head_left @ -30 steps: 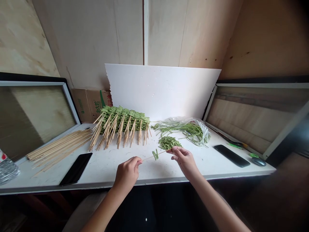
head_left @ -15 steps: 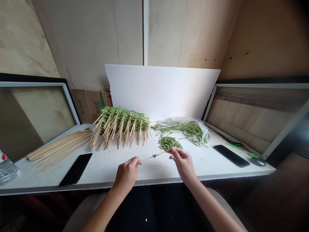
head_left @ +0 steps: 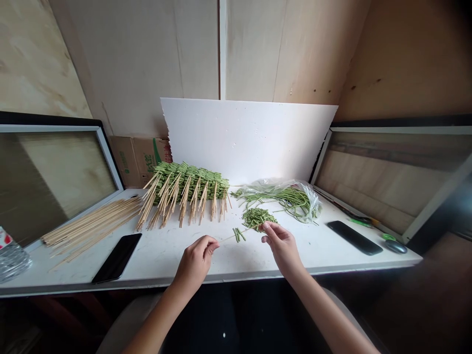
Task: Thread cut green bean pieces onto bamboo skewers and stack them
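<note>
My left hand pinches the near end of a thin bamboo skewer held over the white table. Short green bean pieces are threaded on the skewer's middle. My right hand is closed in a pinch at the skewer's far tip, right beside a small heap of cut bean pieces. What its fingertips hold is too small to make out.
Finished bean skewers are stacked at the back centre, bare skewers lie to the left. A plastic bag of long beans sits at the right. Two dark phones lie flat. A white foam board leans behind.
The skewer turned in my left hand, so the threaded bean pieces swung round. My right hand stayed at the tip by the heap, shifting slightly.
</note>
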`<state>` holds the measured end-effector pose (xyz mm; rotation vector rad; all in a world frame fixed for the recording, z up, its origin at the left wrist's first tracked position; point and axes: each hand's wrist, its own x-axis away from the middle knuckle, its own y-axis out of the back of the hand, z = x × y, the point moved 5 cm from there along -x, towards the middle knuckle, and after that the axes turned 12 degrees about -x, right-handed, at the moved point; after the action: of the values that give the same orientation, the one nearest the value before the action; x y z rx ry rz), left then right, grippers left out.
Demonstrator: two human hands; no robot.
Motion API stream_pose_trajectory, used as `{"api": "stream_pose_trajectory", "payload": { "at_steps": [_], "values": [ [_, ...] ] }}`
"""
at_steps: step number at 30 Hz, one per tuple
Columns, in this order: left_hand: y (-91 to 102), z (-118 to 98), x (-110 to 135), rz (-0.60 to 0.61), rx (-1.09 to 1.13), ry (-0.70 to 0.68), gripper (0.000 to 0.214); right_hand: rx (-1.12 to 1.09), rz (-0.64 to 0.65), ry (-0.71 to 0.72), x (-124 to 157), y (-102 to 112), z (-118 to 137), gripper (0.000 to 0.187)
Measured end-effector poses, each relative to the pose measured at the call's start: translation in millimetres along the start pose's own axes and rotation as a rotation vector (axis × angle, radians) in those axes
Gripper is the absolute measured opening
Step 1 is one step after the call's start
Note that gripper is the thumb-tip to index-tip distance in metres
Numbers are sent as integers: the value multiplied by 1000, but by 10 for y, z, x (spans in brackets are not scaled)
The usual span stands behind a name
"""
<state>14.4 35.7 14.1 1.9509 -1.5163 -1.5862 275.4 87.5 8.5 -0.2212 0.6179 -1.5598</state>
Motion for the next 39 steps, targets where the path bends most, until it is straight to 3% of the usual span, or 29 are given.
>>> {"api": "stream_pose_trajectory", "payload": {
  "at_steps": [15, 21, 30, 34, 39],
  "values": [
    [65, -93, 18, -90, -70, -124, 20, -83, -58, -223, 39, -6, -106, 28],
    [64, -141, 61, -166, -92, -165, 18, -133, -109, -185, 73, -19, -161, 23],
    [13, -32, 75, -143, -91, -155, 34, -15, -104, -60, 82, 7, -162, 31],
    [21, -36, 60, -123, -111, -154, 31, 42, -81, -26, 106, -20, -130, 36],
    [20, -124, 68, -119, -105, -178, 30, 98, 49, -18, 229, -214, -114, 25]
  ]
}}
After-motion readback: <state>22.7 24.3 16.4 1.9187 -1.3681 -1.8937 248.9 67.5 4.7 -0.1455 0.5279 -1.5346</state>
